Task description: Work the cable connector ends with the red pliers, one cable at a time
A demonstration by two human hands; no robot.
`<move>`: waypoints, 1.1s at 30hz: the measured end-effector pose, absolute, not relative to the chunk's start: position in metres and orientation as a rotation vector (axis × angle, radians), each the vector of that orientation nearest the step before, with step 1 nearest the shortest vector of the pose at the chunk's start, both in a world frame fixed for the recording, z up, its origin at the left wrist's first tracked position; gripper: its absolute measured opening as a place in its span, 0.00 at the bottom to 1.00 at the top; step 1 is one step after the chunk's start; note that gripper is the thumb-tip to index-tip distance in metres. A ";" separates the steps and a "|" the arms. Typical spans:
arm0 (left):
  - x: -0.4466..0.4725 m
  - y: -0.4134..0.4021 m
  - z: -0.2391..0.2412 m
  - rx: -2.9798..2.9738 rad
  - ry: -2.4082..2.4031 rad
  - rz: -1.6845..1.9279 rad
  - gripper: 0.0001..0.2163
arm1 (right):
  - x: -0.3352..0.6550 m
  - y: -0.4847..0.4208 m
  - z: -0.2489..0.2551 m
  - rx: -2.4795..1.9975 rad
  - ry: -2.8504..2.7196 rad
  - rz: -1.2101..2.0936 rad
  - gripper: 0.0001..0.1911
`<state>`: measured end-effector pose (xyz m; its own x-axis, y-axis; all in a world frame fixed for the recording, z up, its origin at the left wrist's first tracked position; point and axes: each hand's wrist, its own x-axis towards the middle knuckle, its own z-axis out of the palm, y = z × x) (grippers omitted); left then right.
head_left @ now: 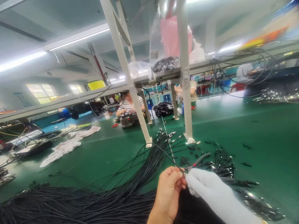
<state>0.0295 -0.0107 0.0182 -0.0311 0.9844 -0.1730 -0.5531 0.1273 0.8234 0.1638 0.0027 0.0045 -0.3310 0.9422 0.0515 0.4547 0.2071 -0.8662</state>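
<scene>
My bare left hand (pixel 168 193) is pinched shut on the end of a thin black cable (pixel 163 151) that arcs up and back into the pile. My right hand (pixel 210 191), in a white glove, is closed close against the left fingertips, and a grey-handled tool (pixel 200 159) with a red part pokes out just above it; whether the glove holds it I cannot tell. A thick bundle of black cables (pixel 100 199) lies across the green table (pixel 257 133) to the left of my hands. Loose cable ends with metal plugs (pixel 224 168) lie to the right.
White frame legs (pixel 187 93) stand on the table just beyond my hands, carrying a shelf with bagged cables (pixel 165 63). White cloths (pixel 70 144) lie at the left. Across the table a seated person (pixel 128 104) works by a tape dispenser (pixel 127 119) and a cable coil (pixel 163 109).
</scene>
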 end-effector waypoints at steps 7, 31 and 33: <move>0.027 -0.012 0.021 0.613 0.854 1.320 0.10 | 0.160 0.005 0.000 -0.940 -1.572 1.616 0.29; 0.023 -0.004 0.011 0.996 1.101 1.384 0.12 | 0.167 0.010 0.003 -1.205 -1.798 1.150 0.19; 0.021 -0.006 0.008 1.195 1.372 1.429 0.10 | 0.170 0.010 0.007 -1.399 -1.940 0.968 0.19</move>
